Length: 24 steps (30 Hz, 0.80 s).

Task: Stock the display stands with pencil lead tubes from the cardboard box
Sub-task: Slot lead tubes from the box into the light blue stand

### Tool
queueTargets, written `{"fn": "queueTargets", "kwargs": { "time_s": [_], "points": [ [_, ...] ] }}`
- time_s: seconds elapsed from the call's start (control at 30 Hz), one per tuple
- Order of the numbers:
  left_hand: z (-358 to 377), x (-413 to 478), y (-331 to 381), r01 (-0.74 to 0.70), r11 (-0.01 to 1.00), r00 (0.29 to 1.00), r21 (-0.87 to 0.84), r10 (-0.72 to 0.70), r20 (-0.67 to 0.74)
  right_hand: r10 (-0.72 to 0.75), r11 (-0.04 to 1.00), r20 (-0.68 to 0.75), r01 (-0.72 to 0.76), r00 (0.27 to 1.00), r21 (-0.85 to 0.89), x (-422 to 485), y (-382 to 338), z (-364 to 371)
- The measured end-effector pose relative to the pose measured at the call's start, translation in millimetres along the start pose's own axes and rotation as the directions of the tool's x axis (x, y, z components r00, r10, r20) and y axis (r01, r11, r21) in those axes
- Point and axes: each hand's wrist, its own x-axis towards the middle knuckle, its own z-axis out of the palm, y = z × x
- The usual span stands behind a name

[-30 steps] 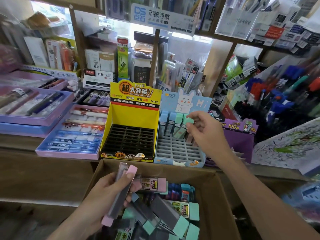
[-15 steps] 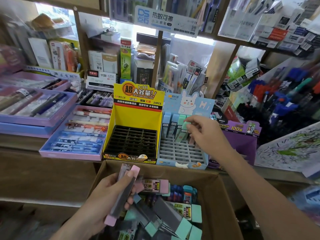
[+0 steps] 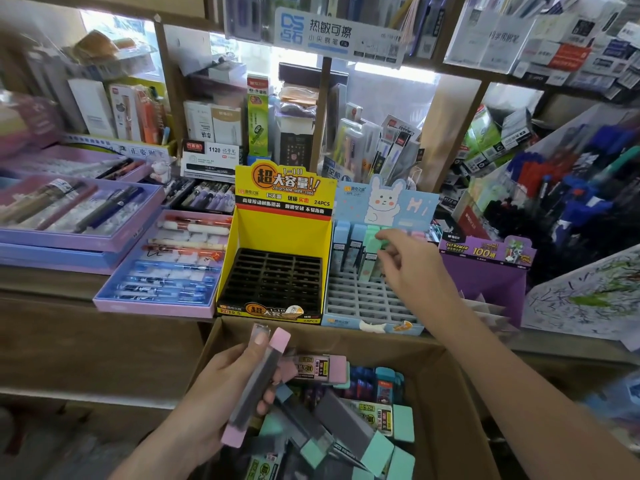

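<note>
Work centres on the blue stand (image 3: 374, 327). The right hand (image 3: 412, 268) reaches across its pale grid and pinches the cap of a green-capped tube (image 3: 373, 252) in the back row, beside a few blue and green ones already standing there. I judge this tube is being seated. The hand hides the slot itself, so I cannot tell whether it is fully down.

In front of the blue stand the left hand (image 3: 221, 393) grips pink-capped tubes (image 3: 258, 379), at least two, held over the cardboard box (image 3: 450, 372). That box lies just in front of the stand, and many loose tubes (image 3: 349, 424) are heaped inside it.

The next move probably calls for releasing the seated tube, taking one from the left hand and lowering it upright into a neighbouring slot. The slots look narrow, so it must go in straight.

Most of the grid in front of the back row has no tubes. The standing tubes are crowded close to the fingers and could be knocked askew. Just left of the blue stand is a yellow stand (image 3: 277, 230) whose black grid holds nothing. A purple box (image 3: 485, 275) sits just to the right, close to the wrist, and pen trays (image 3: 159, 271) lie farther left on the surface.
</note>
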Motion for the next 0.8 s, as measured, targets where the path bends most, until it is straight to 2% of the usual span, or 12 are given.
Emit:
{"fn": "queueTargets", "kwargs": {
  "time_s": [0.03,0.1,0.17,0.3,0.4,0.47,0.6,0.8],
  "points": [
    [-0.1,0.2,-0.2,-0.001,1.000,1.000,0.005,0.001,0.005,0.012,0.999,-0.023,-0.011,1.000,0.040,-5.5,-4.0,-1.0],
    [0.5,-0.4,0.0,-0.009,1.000,0.999,0.023,0.008,0.035,0.074,0.969,-0.034,-0.064,0.997,0.241,-23.1,-14.7,-1.3],
    [2.2,-1.7,0.5,-0.021,0.999,0.997,0.050,0.017,0.080,0.139,0.879,0.093,-0.166,0.986,0.446,-47.6,-27.2,2.4],
    [5.8,-2.2,-0.8,-0.005,0.998,0.993,0.068,-0.003,0.118,0.192,0.672,0.400,-0.417,0.896,0.612,-99.1,-46.5,26.9],
    [10.5,-3.4,-2.2,0.006,0.997,0.991,0.073,-0.016,0.136,0.233,0.463,0.513,-0.558,0.826,0.689,-118.5,-50.4,47.1],
    [14.7,-5.6,-2.1,0.008,0.996,0.987,0.087,-0.022,0.158,0.211,0.375,0.565,-0.600,0.798,0.707,-122.2,-51.1,54.4],
    [19.4,-8.3,-1.3,0.016,0.994,0.980,0.112,-0.038,0.193,0.138,0.305,0.644,-0.651,0.753,0.696,-123.6,-51.6,58.1],
    [16.7,-8.3,-0.9,0.039,0.996,0.981,0.081,-0.054,0.184,0.136,0.156,0.633,-0.647,0.762,0.746,-117.7,-43.6,48.2]
  ]
}}
